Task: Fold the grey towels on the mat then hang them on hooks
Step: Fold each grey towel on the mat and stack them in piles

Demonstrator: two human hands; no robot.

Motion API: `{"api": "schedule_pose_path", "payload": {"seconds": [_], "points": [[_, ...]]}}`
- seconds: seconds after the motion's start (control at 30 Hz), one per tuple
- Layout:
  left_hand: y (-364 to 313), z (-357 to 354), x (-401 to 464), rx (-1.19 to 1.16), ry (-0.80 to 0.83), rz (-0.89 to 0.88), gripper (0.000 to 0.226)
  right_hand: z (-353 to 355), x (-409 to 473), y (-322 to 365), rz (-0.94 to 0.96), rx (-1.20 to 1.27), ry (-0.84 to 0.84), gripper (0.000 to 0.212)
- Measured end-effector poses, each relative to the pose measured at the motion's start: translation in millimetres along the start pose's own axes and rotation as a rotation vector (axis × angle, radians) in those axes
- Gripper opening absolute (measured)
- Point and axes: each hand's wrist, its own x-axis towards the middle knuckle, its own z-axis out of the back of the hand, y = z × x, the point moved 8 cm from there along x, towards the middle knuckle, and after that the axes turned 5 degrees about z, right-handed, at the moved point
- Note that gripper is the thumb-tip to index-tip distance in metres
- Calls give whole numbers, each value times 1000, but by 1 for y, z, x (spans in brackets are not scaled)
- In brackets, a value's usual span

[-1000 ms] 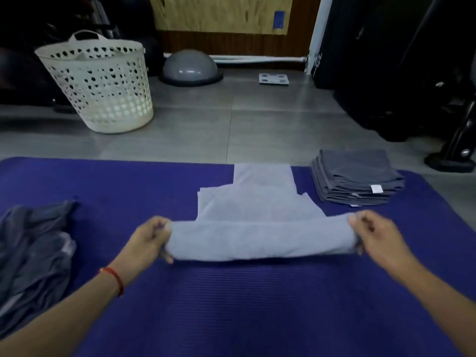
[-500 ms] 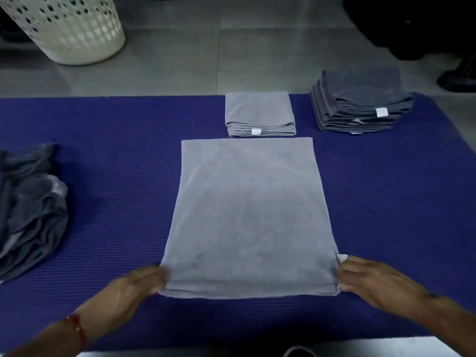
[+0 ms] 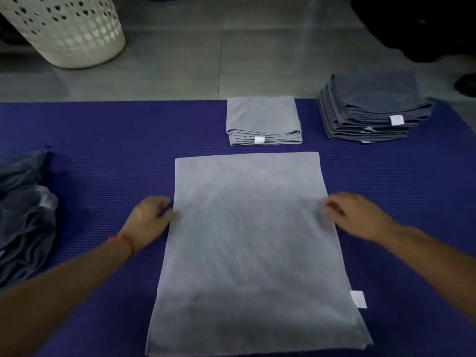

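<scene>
A light grey towel (image 3: pixel 252 243) lies flat in the middle of the blue mat (image 3: pixel 103 140), with a white tag at its near right edge. My left hand (image 3: pixel 152 217) is at the towel's left edge about halfway up, fingers loosely curled. At the right edge, level with it, my right hand (image 3: pixel 358 215) has its fingertips at the cloth. Both hands are blurred, and the towel shows no lift or crease under them. Beyond it lie a folded light grey towel (image 3: pixel 262 119) and a stack of folded dark grey towels (image 3: pixel 371 109).
A heap of unfolded dark grey towels (image 3: pixel 23 215) sits at the mat's left edge. A white perforated laundry basket (image 3: pixel 67 29) stands on the tiled floor at the back left. Dark objects fill the back right corner.
The towel was unrolled flat toward me a second ago. Since half a second ago both hands have let go of its near corners and moved forward to the middle of its side edges.
</scene>
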Motion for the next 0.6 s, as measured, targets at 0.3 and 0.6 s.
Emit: {"api": "schedule_pose_path", "payload": {"seconds": [0.3, 0.6], "points": [[-8, -11, 127, -499, -45, 576, 60, -12, 132, -66, -545, 235, -129, 43], [-4, 8, 148, -779, -64, 471, 16, 13, 134, -76, -567, 685, -577, 22]]}}
